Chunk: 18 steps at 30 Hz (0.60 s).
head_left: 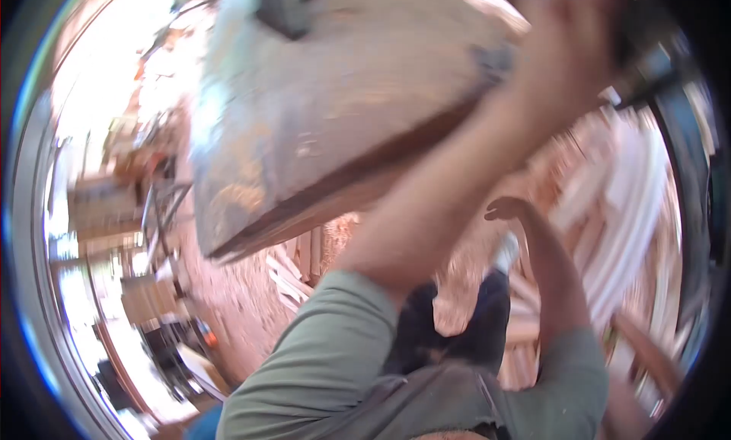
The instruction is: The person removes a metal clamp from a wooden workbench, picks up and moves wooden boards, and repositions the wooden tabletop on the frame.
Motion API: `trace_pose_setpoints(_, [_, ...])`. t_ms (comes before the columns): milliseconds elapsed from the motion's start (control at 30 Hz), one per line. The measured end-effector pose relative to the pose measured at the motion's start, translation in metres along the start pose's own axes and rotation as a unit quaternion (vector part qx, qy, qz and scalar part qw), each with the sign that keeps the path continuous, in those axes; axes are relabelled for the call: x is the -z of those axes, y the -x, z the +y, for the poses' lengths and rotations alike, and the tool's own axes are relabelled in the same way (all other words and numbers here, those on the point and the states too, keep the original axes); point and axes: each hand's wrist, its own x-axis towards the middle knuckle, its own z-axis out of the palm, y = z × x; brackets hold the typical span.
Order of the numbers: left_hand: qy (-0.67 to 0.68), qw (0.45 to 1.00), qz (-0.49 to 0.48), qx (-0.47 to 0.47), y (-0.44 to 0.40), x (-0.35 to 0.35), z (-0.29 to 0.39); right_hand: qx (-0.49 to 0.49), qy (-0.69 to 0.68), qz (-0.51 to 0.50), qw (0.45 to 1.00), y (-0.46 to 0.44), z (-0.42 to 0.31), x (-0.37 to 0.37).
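Observation:
My left arm stretches up and to the right across the view, over the edge of a wooden workbench (343, 97). My left hand (571, 40) is at the upper right, smeared by motion, beside a dark object I cannot make out. Its fingers are too blurred to read. My right hand (506, 208) hangs low, right of centre, above the floor, fingers apart and nothing in it. Sawdust lies on the bench top, and a dark metal piece (282, 9) stands at its far edge.
Pale wooden strips (624, 211) are piled on the right. Shorter wood pieces (293, 276) lie under the bench on the shavings-covered floor (236, 310). Cardboard-coloured boxes (103, 204) and clutter stand at the left.

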Motion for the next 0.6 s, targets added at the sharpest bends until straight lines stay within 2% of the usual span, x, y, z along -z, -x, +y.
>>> trace_pose_setpoints(33, [-0.079, 0.992, 0.072, -0.065, 0.010, -0.016, -0.002, -0.021, -0.011, -0.053, 0.998, 0.022, 0.000, 0.006])
trace_pose_setpoints(67, [0.058, 0.993, 0.039, 0.100, 0.004, 0.000, 0.014, -0.046, -0.028, -0.104, 0.993, 0.047, -0.001, 0.014])
trace_pose_setpoints(133, [0.014, 0.999, 0.009, 0.029, 0.007, 0.018, -0.004, -0.121, -0.091, -0.165, 0.975, 0.111, 0.001, 0.023])
trace_pose_setpoints(167, [-0.007, 1.000, -0.004, -0.007, 0.009, 0.027, -0.012, -0.172, -0.152, -0.159, 0.960, 0.141, 0.006, 0.022])
trace_pose_setpoints(200, [0.224, 0.949, -0.029, 0.221, 0.005, 0.024, -0.008, -0.205, -0.308, -0.010, 0.929, 0.160, 0.037, -0.022])
trace_pose_setpoints(233, [0.234, 0.948, -0.023, 0.216, 0.005, 0.021, -0.009, -0.247, -0.400, 0.029, 0.882, 0.188, 0.036, -0.022])
trace_pose_setpoints(267, [0.219, 0.952, -0.022, 0.211, 0.002, 0.022, -0.005, -0.345, -0.573, 0.106, 0.736, 0.217, 0.006, 0.009])
trace_pose_setpoints(300, [0.199, 0.957, -0.021, 0.210, 0.003, 0.023, 0.001, -0.423, -0.599, 0.149, 0.663, 0.244, -0.009, 0.023])
trace_pose_setpoints(333, [0.199, 0.957, -0.013, 0.212, 0.006, 0.026, 0.008, -0.438, -0.627, 0.219, 0.605, 0.270, -0.018, 0.026])
trace_pose_setpoints(367, [0.198, 0.950, 0.004, 0.241, 0.006, 0.025, 0.010, -0.455, -0.616, 0.253, 0.592, 0.291, -0.025, 0.034])
trace_pose_setpoints(400, [0.198, 0.943, 0.015, 0.265, 0.003, 0.023, 0.009, -0.450, -0.616, 0.257, 0.593, 0.303, -0.032, 0.043])
trace_pose_setpoints(433, [0.132, 0.944, 0.016, 0.301, 0.002, 0.019, 0.007, -0.459, -0.613, 0.258, 0.589, 0.312, -0.035, 0.053])
trace_pose_setpoints(467, [0.134, 0.944, 0.013, 0.301, 0.006, 0.021, 0.011, -0.472, -0.610, 0.257, 0.583, 0.320, -0.038, 0.062])
trace_pose_setpoints(500, [0.170, 0.935, -0.028, 0.311, 0.008, 0.026, 0.013, -0.463, -0.634, 0.235, 0.573, 0.316, -0.036, 0.069])
trace_pose_setpoints(567, [0.201, 0.913, -0.086, 0.345, 0.013, 0.036, 0.015, -0.386, -0.733, 0.246, 0.504, 0.286, -0.012, 0.044])
trace_pose_setpoints(600, [0.205, 0.905, -0.092, 0.361, 0.011, 0.035, 0.018, -0.398, -0.730, 0.217, 0.512, 0.261, -0.015, 0.065])
